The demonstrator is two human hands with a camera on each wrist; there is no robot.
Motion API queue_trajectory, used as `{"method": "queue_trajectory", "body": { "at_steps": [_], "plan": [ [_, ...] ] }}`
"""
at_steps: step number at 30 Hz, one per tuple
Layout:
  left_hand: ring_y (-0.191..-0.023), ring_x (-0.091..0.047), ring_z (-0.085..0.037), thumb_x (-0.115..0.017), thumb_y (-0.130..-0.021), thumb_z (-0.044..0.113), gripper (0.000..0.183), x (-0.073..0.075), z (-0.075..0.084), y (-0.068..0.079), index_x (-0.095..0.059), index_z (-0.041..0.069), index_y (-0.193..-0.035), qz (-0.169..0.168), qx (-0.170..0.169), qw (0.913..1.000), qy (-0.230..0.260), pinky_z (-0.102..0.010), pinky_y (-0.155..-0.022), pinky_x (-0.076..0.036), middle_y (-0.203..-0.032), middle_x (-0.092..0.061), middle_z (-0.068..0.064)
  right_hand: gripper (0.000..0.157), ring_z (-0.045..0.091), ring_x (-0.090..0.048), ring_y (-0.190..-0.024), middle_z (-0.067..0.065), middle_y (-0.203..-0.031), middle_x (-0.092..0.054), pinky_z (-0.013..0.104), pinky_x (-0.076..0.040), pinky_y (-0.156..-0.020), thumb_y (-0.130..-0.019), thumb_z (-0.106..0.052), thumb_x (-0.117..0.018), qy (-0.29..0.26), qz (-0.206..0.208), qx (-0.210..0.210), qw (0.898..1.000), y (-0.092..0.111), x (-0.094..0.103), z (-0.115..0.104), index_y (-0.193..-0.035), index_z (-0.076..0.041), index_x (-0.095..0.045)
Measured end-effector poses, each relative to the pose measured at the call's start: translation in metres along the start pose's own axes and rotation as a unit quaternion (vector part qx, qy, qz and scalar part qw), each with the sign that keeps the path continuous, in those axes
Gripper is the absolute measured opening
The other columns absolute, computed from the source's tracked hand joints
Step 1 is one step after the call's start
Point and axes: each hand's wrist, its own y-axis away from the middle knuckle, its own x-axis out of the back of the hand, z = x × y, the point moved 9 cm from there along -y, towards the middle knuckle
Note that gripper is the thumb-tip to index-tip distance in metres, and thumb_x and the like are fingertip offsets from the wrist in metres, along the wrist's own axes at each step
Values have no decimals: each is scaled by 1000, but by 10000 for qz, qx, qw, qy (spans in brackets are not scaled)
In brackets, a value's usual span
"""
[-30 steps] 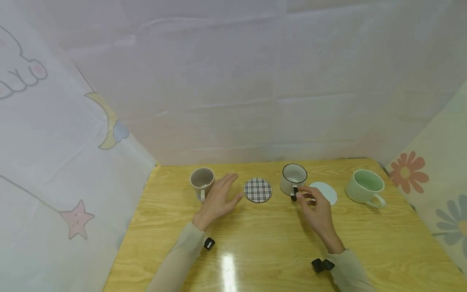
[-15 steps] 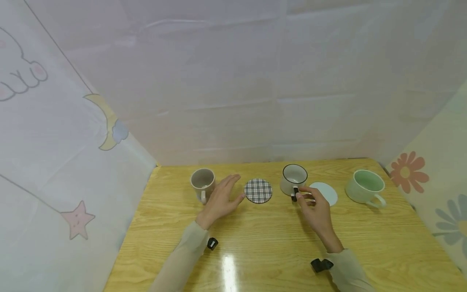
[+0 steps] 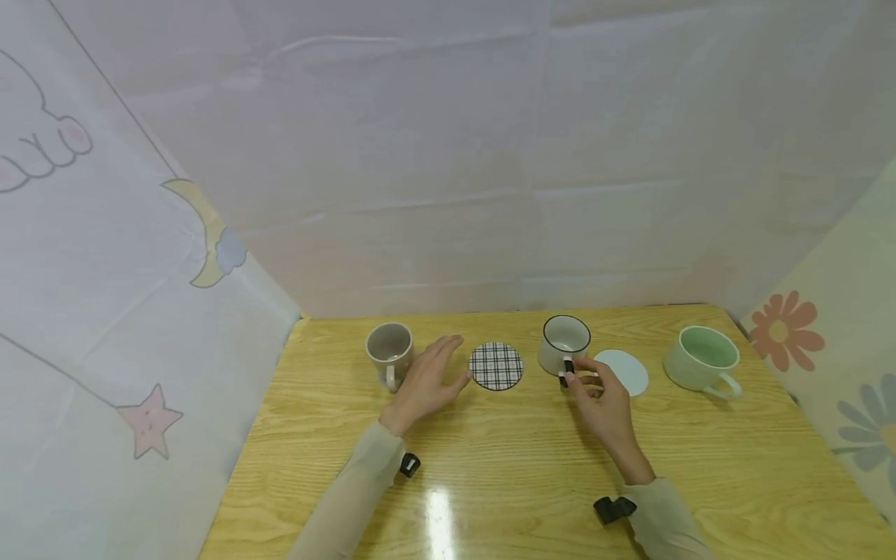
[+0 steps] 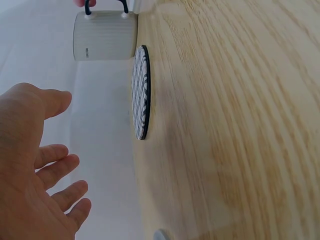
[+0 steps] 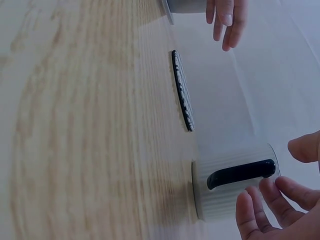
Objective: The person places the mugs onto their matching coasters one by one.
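Observation:
My left hand [image 3: 422, 389] hovers over the table with its fingers extended and holds nothing. It is between a beige mug [image 3: 383, 364] and a round plaid coaster [image 3: 495, 366]; part of the mug lies behind the fingers. My right hand [image 3: 607, 404] is at the black handle [image 5: 240, 174] of a white ribbed mug [image 3: 553, 359] with a dark rim. In the right wrist view, thumb and fingers [image 5: 272, 200] stand apart around the handle's upper end, not closed on it. The white mug stands upright, right of the plaid coaster.
A pale round coaster [image 3: 625, 372] lies just beyond my right hand. Farther right stands a green mug [image 3: 693, 362], its handle toward the front right. The wooden table [image 3: 518, 482] is bordered by a pale fabric backdrop [image 3: 448, 194] behind and at both sides.
My left hand has drifted slightly to the right. My right hand and the mugs keep nearly the same places.

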Motion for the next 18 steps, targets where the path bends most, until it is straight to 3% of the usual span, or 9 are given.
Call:
{"method": "queue_trajectory", "body": {
  "at_steps": [18],
  "plan": [
    [-161,-32,-31,-69,-105,39,72,-23,-4,-10,-39,13,-165,-608,404,9973,92,-56,-131,-29,-172,-39,-7,39,4,-64,-96,22,-134,-68,9,-52,-75,-106,-17,-68,90,-143,-349,9992,0,-6,13,-140,1,-64]
  ]
}}
